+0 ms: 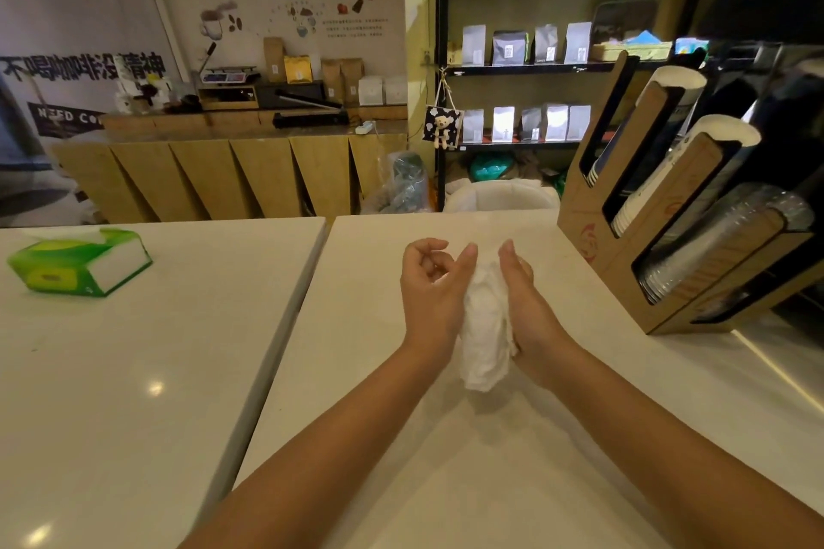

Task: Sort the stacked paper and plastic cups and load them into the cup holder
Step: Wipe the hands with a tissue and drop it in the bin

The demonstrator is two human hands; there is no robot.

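White crumpled tissue [486,325] pressed between left hand [434,294] and right hand [521,303] above counter [446,459]; left fingers curled, right fingers straight together. Cup holder [624,245] stands loaded at right.

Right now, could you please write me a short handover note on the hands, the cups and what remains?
Left hand and right hand: together pressing a crumpled white tissue above the counter; no cup in either.
Cup holder, at the right: two slots hold paper cups, the lowest holds plastic cups.
Done: cups appear loaded; none loose on the counter.
Left: probably just discarding the tissue. The green tissue box sits on the left table.
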